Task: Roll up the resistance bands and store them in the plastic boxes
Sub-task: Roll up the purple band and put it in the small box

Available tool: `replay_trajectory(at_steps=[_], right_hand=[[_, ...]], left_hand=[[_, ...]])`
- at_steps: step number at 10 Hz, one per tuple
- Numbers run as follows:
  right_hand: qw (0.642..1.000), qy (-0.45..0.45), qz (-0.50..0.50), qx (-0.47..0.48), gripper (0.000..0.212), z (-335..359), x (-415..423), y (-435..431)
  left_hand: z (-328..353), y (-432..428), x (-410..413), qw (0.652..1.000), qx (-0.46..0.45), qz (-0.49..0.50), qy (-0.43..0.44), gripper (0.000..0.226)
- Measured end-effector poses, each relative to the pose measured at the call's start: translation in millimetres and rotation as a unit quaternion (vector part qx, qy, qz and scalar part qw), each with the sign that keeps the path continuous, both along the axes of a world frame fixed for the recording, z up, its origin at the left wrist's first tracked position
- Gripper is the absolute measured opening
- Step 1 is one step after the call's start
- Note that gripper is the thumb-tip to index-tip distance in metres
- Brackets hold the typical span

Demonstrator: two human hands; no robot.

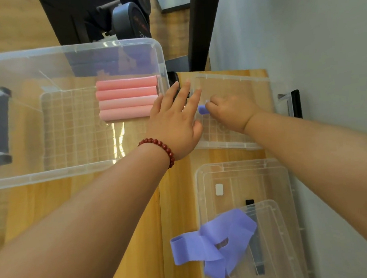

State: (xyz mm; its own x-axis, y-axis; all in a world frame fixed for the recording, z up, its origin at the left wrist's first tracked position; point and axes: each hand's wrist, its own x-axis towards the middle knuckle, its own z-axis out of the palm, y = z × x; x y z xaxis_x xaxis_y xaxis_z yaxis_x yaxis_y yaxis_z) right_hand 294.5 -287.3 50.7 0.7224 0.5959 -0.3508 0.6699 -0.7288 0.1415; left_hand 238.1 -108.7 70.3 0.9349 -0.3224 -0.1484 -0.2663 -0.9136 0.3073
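A wooden table (pixel 179 205) fills the view from a head-worn camera, with both bare forearms reaching in from 6 o'clock toward the centre.

At 9 to 11 o'clock sits a large clear plastic box (pixel 49 173) with a dark handle on its left end. At 2 o'clock, just beside it, sits a smaller clear box (pixel 233 144) with a black handle on its right end.

At 5 o'clock two clear lids (pixel 258 177) lie stacked on the table. A loose purple band (pixel 219 241), unrolled and crumpled, lies draped across their left edge and onto the wood.

Four pink rolled bands (pixel 126 98) lie side by side against the right wall of the large box, near 12 o'clock.

The left hand (pixel 174 119), at the centre, has its fingers straight and spread, lying over the left wall of the smaller box. It holds nothing. A red bead bracelet (pixel 163 147) circles its wrist.

The right hand (pixel 233 110), just right of it and inside the smaller box, is curled around a small purple roll (pixel 203 110), whose end pokes out toward the left hand's fingers.
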Motion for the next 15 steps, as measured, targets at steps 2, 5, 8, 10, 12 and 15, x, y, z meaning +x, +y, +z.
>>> replay_trajectory(at_steps=[2,5,8,10,12,15], right_hand=[[0.999,0.007,0.007,-0.033,0.049,-11.9,3.5,-2.0],[0.997,0.045,0.0,-0.062,0.045,-11.0,7.5,8.3],[0.998,0.053,-0.029,-0.031,0.045,-12.3,4.9,8.0],[0.998,0.05,-0.04,-0.019,0.058,-23.7,6.3,2.6],[0.999,0.038,-0.023,-0.017,0.058,-27.0,7.4,0.9],[0.998,0.051,-0.023,0.008,0.052,-17.2,5.1,1.0]], left_hand=[[-1.5,-0.9,-0.1,1.0,-0.004,0.005,-0.007,0.059],[-3.8,-1.0,-1.1,1.0,-0.015,0.005,-0.014,0.058],[-0.6,-3.6,-2.5,1.0,-0.008,0.012,-0.001,0.063],[0.2,-4.6,-2.3,1.0,-0.003,0.014,0.002,0.058],[0.3,-5.5,-2.6,1.0,0.0,0.017,-0.001,0.058],[0.1,-6.4,-2.5,1.0,0.002,0.019,-0.004,0.058]])
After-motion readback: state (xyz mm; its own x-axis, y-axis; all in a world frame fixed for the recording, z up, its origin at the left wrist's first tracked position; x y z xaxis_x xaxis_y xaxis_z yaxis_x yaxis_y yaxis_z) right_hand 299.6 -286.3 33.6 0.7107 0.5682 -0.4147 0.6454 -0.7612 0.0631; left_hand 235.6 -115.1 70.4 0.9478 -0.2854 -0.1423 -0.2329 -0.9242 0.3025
